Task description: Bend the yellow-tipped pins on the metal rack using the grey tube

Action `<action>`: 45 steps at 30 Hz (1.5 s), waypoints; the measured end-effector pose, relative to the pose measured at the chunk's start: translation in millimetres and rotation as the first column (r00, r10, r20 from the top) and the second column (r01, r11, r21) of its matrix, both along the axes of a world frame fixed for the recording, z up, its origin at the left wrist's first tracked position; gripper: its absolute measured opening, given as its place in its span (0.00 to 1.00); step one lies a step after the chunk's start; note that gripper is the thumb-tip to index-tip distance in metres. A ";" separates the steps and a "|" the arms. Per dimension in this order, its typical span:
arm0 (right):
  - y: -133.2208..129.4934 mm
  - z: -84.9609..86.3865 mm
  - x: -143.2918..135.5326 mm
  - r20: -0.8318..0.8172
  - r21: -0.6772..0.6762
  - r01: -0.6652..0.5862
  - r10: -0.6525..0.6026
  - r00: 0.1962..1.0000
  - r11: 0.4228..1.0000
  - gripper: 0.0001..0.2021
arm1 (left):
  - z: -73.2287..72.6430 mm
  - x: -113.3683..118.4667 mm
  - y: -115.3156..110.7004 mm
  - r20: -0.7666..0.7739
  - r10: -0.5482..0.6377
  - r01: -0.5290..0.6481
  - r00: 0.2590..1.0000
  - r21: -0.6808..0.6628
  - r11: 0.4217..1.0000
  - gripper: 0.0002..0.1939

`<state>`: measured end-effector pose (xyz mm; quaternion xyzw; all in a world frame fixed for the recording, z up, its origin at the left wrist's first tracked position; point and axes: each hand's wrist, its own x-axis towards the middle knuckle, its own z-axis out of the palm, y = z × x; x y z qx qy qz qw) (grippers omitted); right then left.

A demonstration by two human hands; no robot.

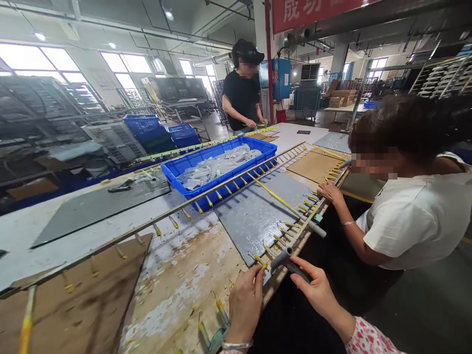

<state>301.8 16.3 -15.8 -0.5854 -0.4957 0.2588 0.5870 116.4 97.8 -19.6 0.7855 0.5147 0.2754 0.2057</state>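
My right hand (319, 290) is closed around the handle of a grey T-shaped tool (283, 259) with a hollow, tube-like head. The head is beside the near bar of a long metal hanging rack (306, 223), which lies along the table edge. My left hand (246, 300) pinches a small yellow-coated hook (264, 266) on that bar, just left of the tool's head. More hooks with yellow coating (221, 309) stick out along the bar on both sides of my left hand.
A blue basket (173, 179) of clear plastic pieces stands mid-table behind the rack's far bar (162, 220). A grey board (239, 221) and cardboard (313, 164) lie under the rack. A co-worker in white (416, 216) works at the right; another person in black (241, 96) stands beyond the table.
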 end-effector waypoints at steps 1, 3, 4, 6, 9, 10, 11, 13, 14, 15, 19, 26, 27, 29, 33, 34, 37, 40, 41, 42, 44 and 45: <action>0.2 4.6 1.4 0.025 0.043 0.015 -0.016 1.000 0.999 0.16 | -0.5 -0.7 -0.4 0.013 -0.007 0.006 1.000 0.028 1.000 0.14; -1.2 14.8 5.2 0.085 0.158 0.045 -0.059 0.995 0.986 0.15 | 0.3 -1.2 -2.1 0.024 -0.027 0.025 0.999 0.070 0.997 0.14; -2.5 19.6 7.4 0.117 0.222 0.053 -0.081 0.990 0.974 0.15 | 1.2 -1.0 -3.2 0.024 -0.037 0.035 0.999 0.083 0.996 0.14; -5.3 26.4 12.1 0.190 0.326 0.047 -0.114 0.975 0.944 0.15 | 2.7 0.2 -5.2 0.019 -0.055 0.053 0.998 0.100 0.994 0.13; -7.3 27.9 18.4 0.363 0.344 -0.069 -0.065 0.930 0.936 0.15 | 3.7 2.9 -6.4 0.003 -0.080 0.079 0.997 0.111 0.991 0.11; -7.2 27.0 19.8 0.433 0.294 -0.126 -0.014 0.901 0.947 0.15 | 3.7 3.8 -6.4 -0.005 -0.084 0.084 0.996 0.114 0.990 0.10; -6.9 26.5 20.9 0.497 0.227 -0.172 0.038 0.867 0.959 0.15 | 3.8 4.6 -6.3 -0.012 -0.082 0.083 0.997 0.119 0.989 0.09; -6.5 28.8 22.0 0.585 0.099 -0.205 0.110 0.803 0.974 0.16 | 4.0 6.0 -6.0 -0.024 -0.067 0.069 0.997 0.131 0.989 0.08; -6.7 32.2 22.2 0.604 0.071 -0.202 0.119 0.788 0.977 0.16 | 4.3 6.4 -6.0 -0.028 -0.058 0.061 0.998 0.140 0.988 0.08; -7.1 37.0 22.1 0.604 0.082 -0.200 0.111 0.789 0.976 0.16 | 4.7 6.8 -6.1 -0.030 -0.050 0.054 0.998 0.150 0.987 0.07; -8.6 56.2 22.1 0.516 0.301 -0.222 0.037 0.856 0.928 0.17 | 7.0 6.8 -7.4 -0.011 -0.067 0.068 0.998 0.193 0.979 0.06; -4.6 45.4 28.7 0.649 0.057 -0.239 0.146 0.747 0.969 0.17 | 7.6 5.7 -8.4 -0.028 -0.102 0.105 0.994 0.203 0.973 0.09; -5.2 46.4 28.5 0.652 0.050 -0.235 0.147 0.744 0.971 0.17 | 7.4 5.6 -8.2 -0.019 -0.102 0.104 0.995 0.201 0.974 0.09; -6.8 50.2 26.2 0.648 0.097 -0.253 0.132 0.751 0.963 0.16 | 7.1 5.3 -7.7 0.010 -0.095 0.092 0.995 0.190 0.977 0.10; -6.5 47.8 18.9 0.566 0.110 -0.275 0.167 0.808 0.955 0.14 | 8.3 5.3 -7.3 -0.001 -0.085 0.084 0.996 0.157 0.984 0.11; -5.9 44.7 18.1 0.508 0.095 -0.248 0.167 0.845 0.964 0.14 | 8.8 5.4 -7.4 -0.009 -0.087 0.088 0.996 0.150 0.985 0.11; -5.6 37.9 20.0 0.328 0.079 -0.110 0.079 0.941 0.991 0.13 | 9.9 5.7 -7.6 -0.012 -0.094 0.095 0.995 0.128 0.987 0.11; -9.0 39.7 24.2 0.295 0.181 -0.001 -0.053 0.954 0.983 0.11 | 10.2 6.4 -7.6 -0.031 -0.091 0.094 0.995 0.127 0.987 0.12; -10.0 40.8 25.0 0.311 0.226 0.007 -0.079 0.947 0.974 0.11 | 10.1 6.8 -7.5 -0.045 -0.089 0.094 0.995 0.133 0.987 0.13; -10.7 41.4 25.4 0.337 0.263 -0.004 -0.088 0.937 0.965 0.11 | 10.0 7.3 -7.4 -0.060 -0.086 0.094 0.994 0.140 0.986 0.13; -10.3 41.1 25.1 0.437 0.274 -0.084 -0.046 0.898 0.958 0.11 | 10.1 8.4 -7.2 -0.087 -0.080 0.093 0.993 0.152 0.984 0.14; -9.5 40.7 24.7 0.510 0.239 -0.141 -0.001 0.860 0.961 0.12 | 10.3 8.8 -7.2 -0.098 -0.077 0.091 0.992 0.156 0.983 0.14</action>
